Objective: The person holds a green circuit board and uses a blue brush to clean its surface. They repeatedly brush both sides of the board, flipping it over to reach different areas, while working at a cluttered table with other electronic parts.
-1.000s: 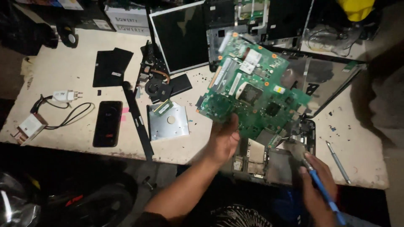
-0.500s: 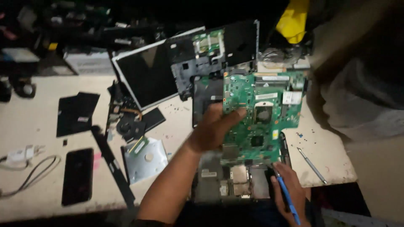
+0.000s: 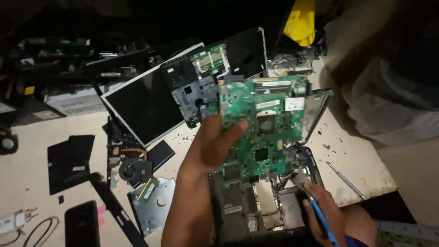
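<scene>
The left hand [image 3: 211,148] grips the green circuit board [image 3: 263,123] by its left edge, thumb on the face, lifting it tilted above the open laptop base [image 3: 256,206] on the bench [image 3: 347,160]. The right hand [image 3: 327,215] is closed around a blue-handled brush [image 3: 320,217] touching the base. The board looks light, stiff and fragile; edges seem the safest hold. A cooling fan [image 3: 130,169] lies left.
</scene>
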